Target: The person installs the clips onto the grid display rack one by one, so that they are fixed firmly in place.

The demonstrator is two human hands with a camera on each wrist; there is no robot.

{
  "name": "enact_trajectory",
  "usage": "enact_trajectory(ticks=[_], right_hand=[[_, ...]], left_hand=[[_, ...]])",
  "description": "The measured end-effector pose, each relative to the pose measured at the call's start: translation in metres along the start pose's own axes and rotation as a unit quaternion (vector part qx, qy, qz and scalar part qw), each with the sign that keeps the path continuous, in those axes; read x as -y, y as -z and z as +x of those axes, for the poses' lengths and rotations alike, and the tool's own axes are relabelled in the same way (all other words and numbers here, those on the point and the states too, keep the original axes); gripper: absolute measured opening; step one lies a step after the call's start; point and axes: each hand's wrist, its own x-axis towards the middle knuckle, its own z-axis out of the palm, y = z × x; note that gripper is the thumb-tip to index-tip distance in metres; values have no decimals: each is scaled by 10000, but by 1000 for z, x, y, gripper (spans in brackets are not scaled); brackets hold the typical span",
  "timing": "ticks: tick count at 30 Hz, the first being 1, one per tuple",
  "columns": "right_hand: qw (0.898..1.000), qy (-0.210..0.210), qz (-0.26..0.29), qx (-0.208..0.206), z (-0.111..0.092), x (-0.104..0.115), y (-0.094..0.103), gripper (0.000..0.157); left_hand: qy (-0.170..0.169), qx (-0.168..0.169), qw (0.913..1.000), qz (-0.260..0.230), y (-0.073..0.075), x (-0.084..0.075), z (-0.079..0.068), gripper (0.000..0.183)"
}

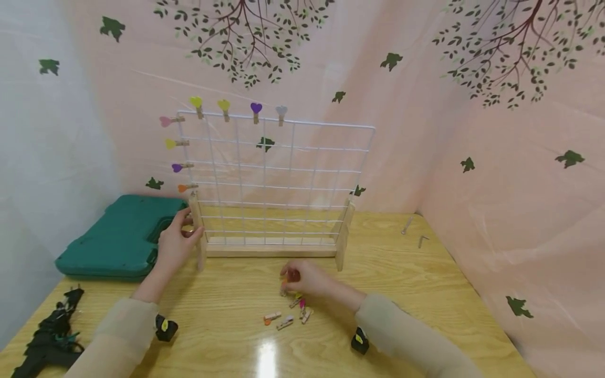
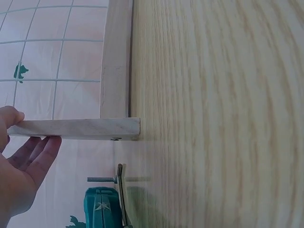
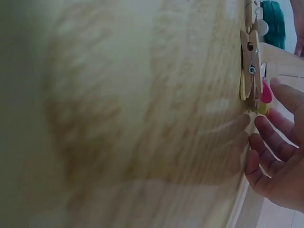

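My left hand (image 1: 176,240) grips the left wooden post (image 2: 76,127) of a white wire grid stand (image 1: 283,169), thumb on one side and fingers on the other. My right hand (image 1: 309,278) is low over the table with thumb and forefinger at a clothespin with an orange heart (image 1: 284,284); I cannot tell whether they pinch it. Several small wooden clothespins (image 1: 285,322) with coloured hearts lie just below this hand. In the right wrist view, a clothespin (image 3: 251,65) and a pink heart (image 3: 267,90) are close to the thumb. Heart clothespins (image 1: 256,111) clip along the grid's top and left edges.
A green case (image 1: 120,236) lies behind my left forearm. A black tool-like object (image 1: 52,336) is at the table's left edge. A bolt (image 1: 407,224) and a hex key (image 1: 423,240) lie at the back right. Cloth hangings (image 1: 510,210) surround the table.
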Motion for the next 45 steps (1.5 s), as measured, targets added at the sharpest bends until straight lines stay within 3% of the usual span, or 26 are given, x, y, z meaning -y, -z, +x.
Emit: enact_trajectory(ticks=[8,17,23,27,31,35,41,45], right_hand=[[9992,-155,270,245,3,-1,-4,17],[9945,-440,824,476,-1,-3,-1,18],[9864,-749,1438,264,-5,-2,6,14],[9841,-833,1565,-52,-6,4,17,9],[9863,-554,1523,-316,-8,14,36,10],[9942,-134,935,-523,-12,24,62,9],[9953,317,563,-717,-13,51,115,11],[9895,704,322,-1219,-9,76,157,11]], left_hand=[[32,17,10000,-49,1,0,-1,50],[73,8,10000,-43,1,1,-2,49],[82,31,10000,-28,1,1,-2,48],[37,-11,10000,-40,2,0,-1,47],[-4,-53,10000,-23,0,1,0,47],[-11,-35,10000,-38,-3,0,1,47],[-6,-69,10000,-52,-3,-1,0,46],[-30,-89,9999,-56,-2,-2,1,46]])
